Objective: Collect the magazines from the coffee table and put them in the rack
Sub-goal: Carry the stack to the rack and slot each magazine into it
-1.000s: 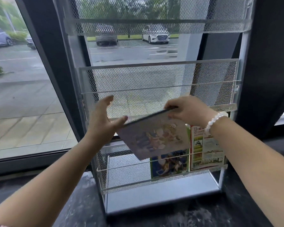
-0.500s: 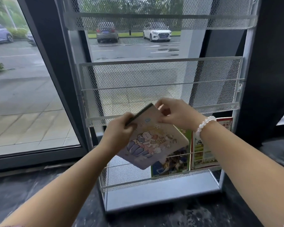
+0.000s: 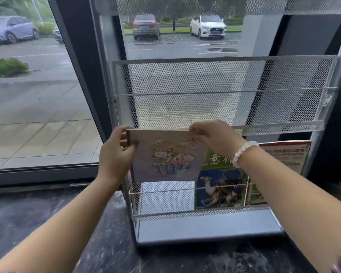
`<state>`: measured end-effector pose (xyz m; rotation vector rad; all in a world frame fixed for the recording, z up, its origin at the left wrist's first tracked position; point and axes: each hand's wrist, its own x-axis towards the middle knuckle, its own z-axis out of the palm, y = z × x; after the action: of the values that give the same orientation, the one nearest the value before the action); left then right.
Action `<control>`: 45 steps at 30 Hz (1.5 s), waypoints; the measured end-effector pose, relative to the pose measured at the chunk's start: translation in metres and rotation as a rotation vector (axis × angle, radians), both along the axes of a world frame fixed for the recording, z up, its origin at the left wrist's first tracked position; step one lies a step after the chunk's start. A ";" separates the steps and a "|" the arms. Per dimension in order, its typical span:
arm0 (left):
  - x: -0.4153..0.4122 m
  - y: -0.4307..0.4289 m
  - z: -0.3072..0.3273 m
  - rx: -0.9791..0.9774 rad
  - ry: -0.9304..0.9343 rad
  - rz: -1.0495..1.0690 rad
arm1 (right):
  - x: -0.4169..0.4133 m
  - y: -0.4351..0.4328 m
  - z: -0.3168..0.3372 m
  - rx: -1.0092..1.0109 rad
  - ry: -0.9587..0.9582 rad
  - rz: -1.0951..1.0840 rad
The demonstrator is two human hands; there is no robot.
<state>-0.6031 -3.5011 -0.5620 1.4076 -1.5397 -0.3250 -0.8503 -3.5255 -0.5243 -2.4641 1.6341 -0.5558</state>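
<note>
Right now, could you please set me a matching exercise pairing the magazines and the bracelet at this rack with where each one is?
Things:
1. cartoon magazine
2. camel magazine
3. red-topped magazine
4. bead bracelet

Places:
A. far right of the bottom shelf
B. on the right wrist
C. held by both hands
D. middle of the bottom shelf

Pairs: 1-C, 2-D, 3-A, 4-B

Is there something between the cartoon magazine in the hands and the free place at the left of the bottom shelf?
Nothing visible blocks it. The cartoon magazine hangs above the empty left part of the bottom shelf. The camel magazine stands to the right of that place, and the front wire is lower.
</note>
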 end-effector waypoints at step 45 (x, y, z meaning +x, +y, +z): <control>-0.169 -0.019 -0.071 -0.008 -0.687 -0.473 | -0.187 -0.009 -0.093 0.144 0.246 -0.561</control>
<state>-0.7725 -3.5204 -0.6326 1.1882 -2.4424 -0.1105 -1.0370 -3.5348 -0.6173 -2.0209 2.3872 -0.1766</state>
